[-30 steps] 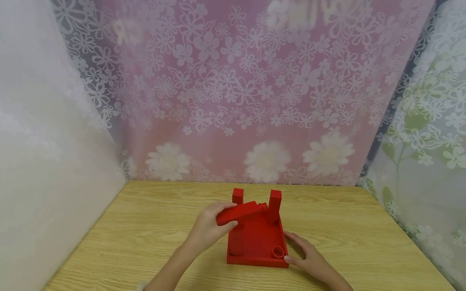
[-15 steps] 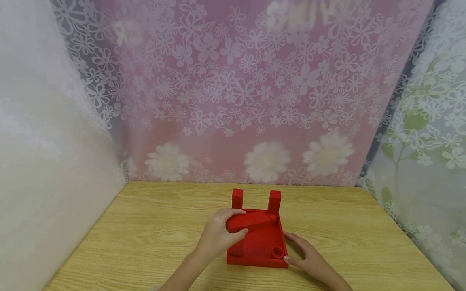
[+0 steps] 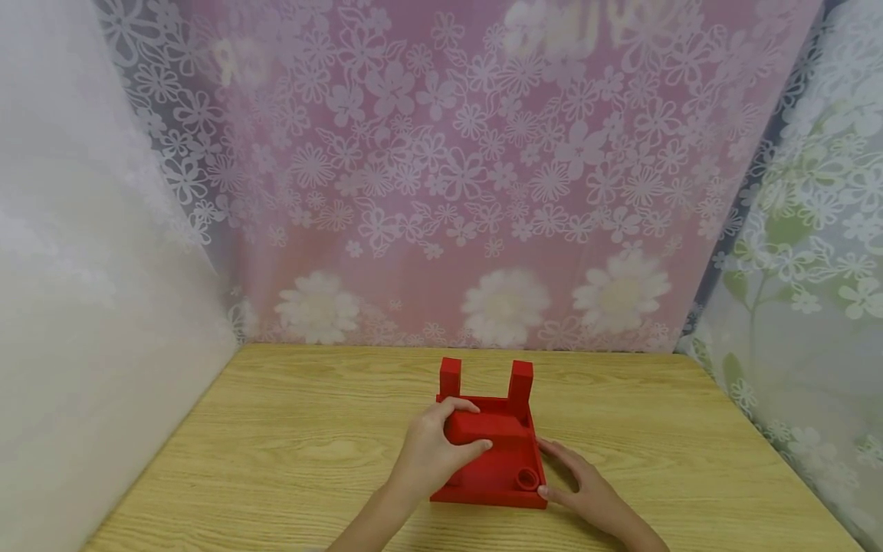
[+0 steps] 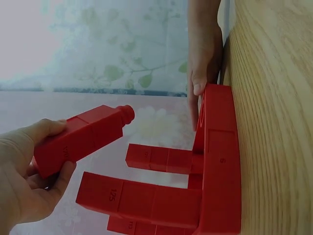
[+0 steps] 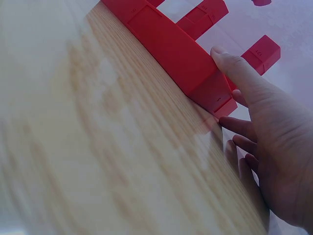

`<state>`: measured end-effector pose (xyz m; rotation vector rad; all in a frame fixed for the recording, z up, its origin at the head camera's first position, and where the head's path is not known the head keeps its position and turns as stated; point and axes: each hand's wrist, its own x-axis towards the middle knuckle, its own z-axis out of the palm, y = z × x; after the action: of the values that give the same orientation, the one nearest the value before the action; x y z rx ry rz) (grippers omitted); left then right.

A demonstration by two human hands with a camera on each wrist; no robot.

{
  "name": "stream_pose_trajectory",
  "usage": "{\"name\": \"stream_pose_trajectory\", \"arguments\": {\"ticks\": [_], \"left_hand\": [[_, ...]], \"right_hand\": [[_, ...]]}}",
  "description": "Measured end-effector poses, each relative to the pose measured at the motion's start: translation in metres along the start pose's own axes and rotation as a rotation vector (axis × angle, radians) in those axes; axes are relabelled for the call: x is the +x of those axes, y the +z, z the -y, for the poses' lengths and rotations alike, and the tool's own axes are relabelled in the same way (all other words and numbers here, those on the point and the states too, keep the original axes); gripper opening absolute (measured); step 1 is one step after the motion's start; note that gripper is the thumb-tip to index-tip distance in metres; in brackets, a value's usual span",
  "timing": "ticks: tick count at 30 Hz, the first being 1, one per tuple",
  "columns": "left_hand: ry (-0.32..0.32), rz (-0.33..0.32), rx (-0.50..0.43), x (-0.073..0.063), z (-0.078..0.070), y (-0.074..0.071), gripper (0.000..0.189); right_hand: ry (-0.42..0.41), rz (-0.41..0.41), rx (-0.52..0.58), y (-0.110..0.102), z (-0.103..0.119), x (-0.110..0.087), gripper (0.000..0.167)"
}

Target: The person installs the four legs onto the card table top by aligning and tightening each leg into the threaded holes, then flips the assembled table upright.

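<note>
My left hand (image 3: 429,451) grips a red square leg (image 3: 488,426) between thumb and fingers, above a shallow red base (image 3: 486,498). In the left wrist view the leg (image 4: 83,138) is tilted, its round peg (image 4: 127,115) pointing away from the palm and apart from the base. A round socket (image 3: 527,479) lies at the base's near right corner. Similar legs, one marked 125 (image 4: 139,198), rise from other corners. My right hand (image 3: 589,494) rests against the near right corner, thumb touching the rim and extended fingers along the side.
The base sits on a wood-grain table (image 3: 290,429). Two upright legs, left (image 3: 450,376) and right (image 3: 520,381), stand at its far corners. A pink floral curtain (image 3: 441,192) hangs behind; pale walls (image 3: 103,268) flank both sides.
My left hand has moved right and toward me with the leg, bringing it over the middle of the base. The right hand and base stay in place.
</note>
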<state>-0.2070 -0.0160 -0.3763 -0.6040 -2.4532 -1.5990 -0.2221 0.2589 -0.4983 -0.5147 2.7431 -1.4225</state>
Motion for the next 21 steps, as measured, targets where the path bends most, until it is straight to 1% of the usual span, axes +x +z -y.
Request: {"name": "stream_pose_trajectory", "arguments": {"ticks": [3, 6, 9, 13, 17, 21], "left_hand": [[0.007, -0.021, 0.006, 0.001, -0.001, 0.005, 0.033], [0.036, -0.049, 0.024, 0.002, -0.002, 0.010, 0.035], [0.036, -0.066, 0.032, 0.004, -0.003, 0.017, 0.038], [0.014, -0.082, 0.058, 0.007, -0.006, 0.025, 0.045], [0.015, -0.081, 0.088, 0.012, -0.009, 0.032, 0.053], [0.004, -0.063, 0.077, 0.017, -0.014, 0.040, 0.053]], "right_hand": [[0.000, 0.001, -0.006, 0.000, 0.000, 0.000, 0.065], [-0.004, 0.003, -0.003, 0.001, -0.001, 0.000, 0.065], [-0.020, 0.000, -0.003, 0.000, -0.001, 0.000, 0.064], [-0.044, -0.007, -0.001, 0.000, -0.001, 0.000, 0.064], [-0.051, -0.004, 0.004, 0.000, -0.002, 0.000, 0.063], [-0.046, -0.004, -0.005, 0.000, -0.004, 0.001, 0.063]]}}
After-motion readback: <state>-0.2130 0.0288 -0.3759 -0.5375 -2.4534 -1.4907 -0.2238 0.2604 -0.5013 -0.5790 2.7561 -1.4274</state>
